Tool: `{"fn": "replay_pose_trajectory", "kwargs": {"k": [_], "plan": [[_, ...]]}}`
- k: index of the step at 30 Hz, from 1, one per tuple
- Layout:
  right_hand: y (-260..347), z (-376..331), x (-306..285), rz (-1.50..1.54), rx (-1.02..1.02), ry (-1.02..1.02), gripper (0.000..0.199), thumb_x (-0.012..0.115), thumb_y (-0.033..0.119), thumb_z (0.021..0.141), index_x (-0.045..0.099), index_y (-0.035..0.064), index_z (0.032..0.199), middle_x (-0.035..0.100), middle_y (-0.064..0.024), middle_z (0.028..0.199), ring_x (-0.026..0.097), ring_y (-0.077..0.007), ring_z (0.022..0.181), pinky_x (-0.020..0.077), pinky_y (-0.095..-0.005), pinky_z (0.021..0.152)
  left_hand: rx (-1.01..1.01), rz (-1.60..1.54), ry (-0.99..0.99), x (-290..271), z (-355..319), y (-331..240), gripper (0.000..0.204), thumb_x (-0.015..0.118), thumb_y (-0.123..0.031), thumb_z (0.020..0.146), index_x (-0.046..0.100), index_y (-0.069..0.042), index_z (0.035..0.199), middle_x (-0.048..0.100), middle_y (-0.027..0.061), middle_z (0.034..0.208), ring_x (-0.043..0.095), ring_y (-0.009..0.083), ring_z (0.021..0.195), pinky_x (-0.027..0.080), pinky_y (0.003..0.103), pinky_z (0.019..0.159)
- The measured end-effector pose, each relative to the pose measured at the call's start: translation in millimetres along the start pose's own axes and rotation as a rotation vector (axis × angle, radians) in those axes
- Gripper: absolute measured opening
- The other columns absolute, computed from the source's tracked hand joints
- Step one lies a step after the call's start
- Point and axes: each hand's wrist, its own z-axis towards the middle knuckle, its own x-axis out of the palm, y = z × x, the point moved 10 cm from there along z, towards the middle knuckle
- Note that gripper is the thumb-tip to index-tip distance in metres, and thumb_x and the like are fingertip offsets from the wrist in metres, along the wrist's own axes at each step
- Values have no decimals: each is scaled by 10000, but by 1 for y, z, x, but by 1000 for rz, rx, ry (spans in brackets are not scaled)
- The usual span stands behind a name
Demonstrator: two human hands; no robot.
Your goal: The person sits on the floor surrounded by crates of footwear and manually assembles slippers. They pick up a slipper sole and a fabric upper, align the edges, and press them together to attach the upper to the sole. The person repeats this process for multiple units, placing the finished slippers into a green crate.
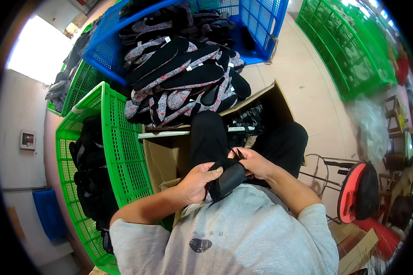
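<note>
The left hand [198,183] grips a black slipper [230,181], thumb on top; the right hand [258,163] is curled closed at its other side (exactly what those fingers pinch, I cannot tell). The slipper, rounded with a dark grey face, is nearside of the cardboard box [161,161]. Beyond that box, floral-edged slippers [192,75] bear white tags [168,40], too small to read.

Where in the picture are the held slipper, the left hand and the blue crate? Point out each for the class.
Held slipper [231,181]: head view, middle of its dark sole.
Left hand [198,182]: head view, near the thumb's base.
Blue crate [264,27]: head view, its right-hand mesh wall.
</note>
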Motion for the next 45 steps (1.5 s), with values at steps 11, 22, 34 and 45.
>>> {"fn": "replay_pose_trajectory", "kwargs": {"k": [11,22,34,45], "plan": [[5,32,-24,3,-258,-109,77,626,76,920,610,59,993,628,13,902,593,-63,803,493,-221,728,199,-171,247,25,36,-3,432,726,-100,879,582,14,1270,672,100,1181,661,209,1040,525,348,942],[-54,37,-30,288,-218,-299,107,599,265,985,565,176,1033,554,25,792,354,-53,473,229,-208,418,919,547,-386,6,3,-64,103,634,-67,900,661,18,951,685,70,895,618,133,807,481,283,723],[-70,28,-49,294,-155,-314,209,737,148,896,573,140,1025,555,45,763,423,-44,534,296,-199,451,815,619,-632,-72,84,-50,446,729,-109,835,350,-28,613,384,37,645,356,122,617,335,362,540],[-57,22,-44,74,-284,-319,258,775,52,848,577,124,995,585,63,795,480,-10,627,343,-163,528,699,594,-600,-64,78,-55,263,730,-41,806,478,-14,737,503,25,746,459,90,693,419,306,585]]}}
